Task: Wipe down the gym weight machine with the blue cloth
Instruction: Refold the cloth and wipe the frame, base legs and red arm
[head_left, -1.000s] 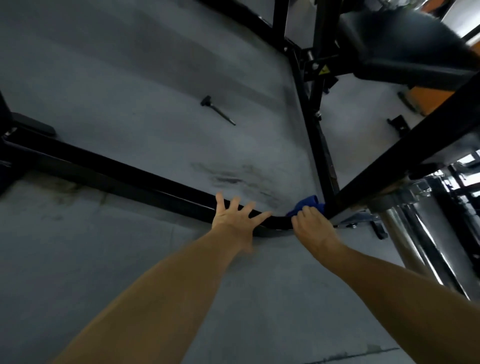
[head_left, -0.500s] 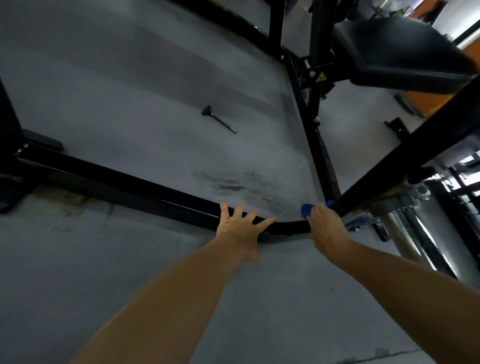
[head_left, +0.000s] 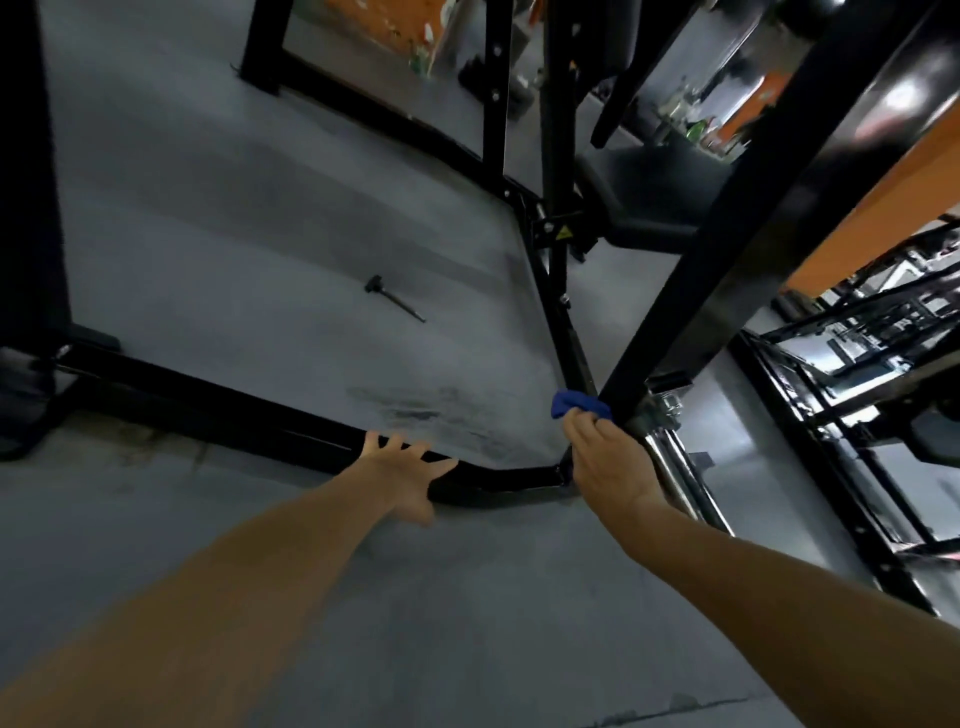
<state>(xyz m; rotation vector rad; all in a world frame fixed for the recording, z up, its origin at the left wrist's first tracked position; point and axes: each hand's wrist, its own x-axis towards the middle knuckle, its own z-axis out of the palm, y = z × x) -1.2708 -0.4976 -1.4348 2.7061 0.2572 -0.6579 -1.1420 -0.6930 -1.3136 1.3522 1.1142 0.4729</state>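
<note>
The blue cloth (head_left: 579, 405) is bunched into a small wad at the foot of the slanted black post (head_left: 737, 249), right where that post meets the low frame rail (head_left: 291, 423) of the gym weight machine (head_left: 558, 312) at its floor-level corner. The right hand (head_left: 608, 462) holds it there, fingers curled over the wad and pressing it against the metal; balling the cloth up likely gives a firm pad that can be pushed into the tight joint, where dust would collect. The left hand (head_left: 400, 467) lies spread, fingers straight and fanned, palm down across the rail a little way along from the corner; it holds nothing, and seems to serve as a prop for the person, who must be leaning low to reach this part of the frame. The two hands are near but apart, with the bend of the rail between them. The rail runs away to the left along the grey floor (head_left: 260, 234), and a second rail leads off from the corner toward the upright column and the dark padded seat (head_left: 649, 197) farther back. Dark scuff marks (head_left: 415, 408) show on the floor just inside the corner. A small black pin-like tool (head_left: 395, 299) lies loose on the floor, well apart from both hands. To the right stand chrome bars (head_left: 675, 467) and more black framing, too blurred to make out further.
</note>
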